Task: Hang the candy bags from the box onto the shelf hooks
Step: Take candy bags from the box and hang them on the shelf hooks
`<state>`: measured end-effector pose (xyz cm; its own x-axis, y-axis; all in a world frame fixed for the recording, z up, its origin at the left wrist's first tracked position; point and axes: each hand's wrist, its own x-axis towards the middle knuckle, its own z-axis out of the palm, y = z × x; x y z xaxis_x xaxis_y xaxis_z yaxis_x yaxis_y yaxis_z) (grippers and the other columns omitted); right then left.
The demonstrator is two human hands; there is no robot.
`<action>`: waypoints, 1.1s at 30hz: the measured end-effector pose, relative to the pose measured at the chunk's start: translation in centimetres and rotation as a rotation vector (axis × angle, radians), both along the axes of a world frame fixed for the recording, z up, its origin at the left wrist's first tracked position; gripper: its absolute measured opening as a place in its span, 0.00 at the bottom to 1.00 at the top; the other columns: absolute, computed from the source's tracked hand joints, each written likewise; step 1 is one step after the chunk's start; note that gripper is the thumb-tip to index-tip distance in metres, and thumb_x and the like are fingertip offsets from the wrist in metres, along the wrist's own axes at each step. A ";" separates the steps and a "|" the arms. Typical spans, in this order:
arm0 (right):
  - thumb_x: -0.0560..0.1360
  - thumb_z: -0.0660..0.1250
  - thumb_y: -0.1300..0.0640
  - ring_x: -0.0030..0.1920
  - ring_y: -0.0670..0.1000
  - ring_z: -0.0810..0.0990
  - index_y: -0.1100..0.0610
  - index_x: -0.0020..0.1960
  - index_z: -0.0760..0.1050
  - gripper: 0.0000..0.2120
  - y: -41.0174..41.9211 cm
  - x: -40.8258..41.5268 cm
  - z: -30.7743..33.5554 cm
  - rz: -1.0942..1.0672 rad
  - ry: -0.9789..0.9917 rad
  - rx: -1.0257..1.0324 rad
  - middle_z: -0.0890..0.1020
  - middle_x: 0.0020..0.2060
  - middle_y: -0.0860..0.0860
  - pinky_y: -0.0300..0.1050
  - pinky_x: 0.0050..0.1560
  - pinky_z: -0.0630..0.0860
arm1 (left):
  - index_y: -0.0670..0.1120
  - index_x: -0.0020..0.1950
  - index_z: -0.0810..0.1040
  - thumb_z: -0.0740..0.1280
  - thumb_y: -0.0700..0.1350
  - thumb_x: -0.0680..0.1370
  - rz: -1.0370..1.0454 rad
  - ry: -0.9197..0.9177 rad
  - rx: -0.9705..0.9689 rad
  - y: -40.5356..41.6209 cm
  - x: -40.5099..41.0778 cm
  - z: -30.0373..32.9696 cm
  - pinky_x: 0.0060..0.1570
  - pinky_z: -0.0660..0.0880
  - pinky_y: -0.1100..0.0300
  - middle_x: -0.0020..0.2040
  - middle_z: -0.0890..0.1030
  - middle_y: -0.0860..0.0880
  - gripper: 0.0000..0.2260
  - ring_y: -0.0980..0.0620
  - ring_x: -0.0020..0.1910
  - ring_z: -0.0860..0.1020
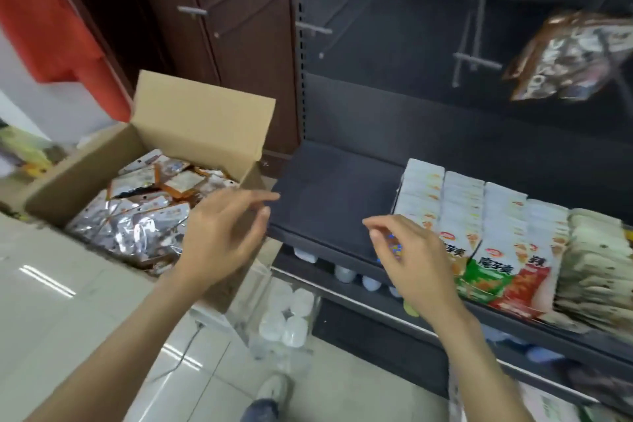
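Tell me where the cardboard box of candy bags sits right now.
In the head view the open cardboard box sits at left, beside the dark shelf, with the left hand over its near right corner.

i see a dark shelf (pixel 325 202), bare at its left, with rows of snack packets (pixel 479 236) standing at its right.
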<state>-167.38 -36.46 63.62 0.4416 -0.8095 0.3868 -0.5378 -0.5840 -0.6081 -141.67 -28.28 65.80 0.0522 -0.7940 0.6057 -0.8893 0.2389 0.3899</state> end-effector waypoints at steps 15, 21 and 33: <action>0.80 0.62 0.51 0.61 0.50 0.74 0.50 0.72 0.67 0.21 -4.2 34.2 -5.3 0.278 0.433 0.318 0.71 0.68 0.48 0.48 0.57 0.74 | 0.46 0.69 0.73 0.72 0.49 0.75 0.206 0.051 0.712 -3.4 33.9 -11.2 0.62 0.69 0.50 0.66 0.74 0.43 0.24 0.42 0.66 0.71; 0.75 0.69 0.53 0.69 0.63 0.66 0.49 0.79 0.47 0.41 -6.9 40.4 -10.0 0.129 0.840 0.468 0.63 0.72 0.58 0.54 0.65 0.68 | 0.52 0.74 0.64 0.70 0.51 0.74 0.013 -0.141 0.837 -6.4 35.9 -14.5 0.71 0.60 0.45 0.74 0.65 0.49 0.30 0.45 0.74 0.60; 0.79 0.60 0.53 0.53 0.57 0.80 0.54 0.73 0.60 0.24 -5.4 41.0 -9.8 0.154 0.996 0.010 0.80 0.57 0.53 0.48 0.44 0.75 | 0.51 0.45 0.86 0.77 0.44 0.69 -0.211 -0.383 0.360 -8.8 35.2 -15.8 0.43 0.79 0.56 0.41 0.85 0.53 0.06 0.50 0.38 0.83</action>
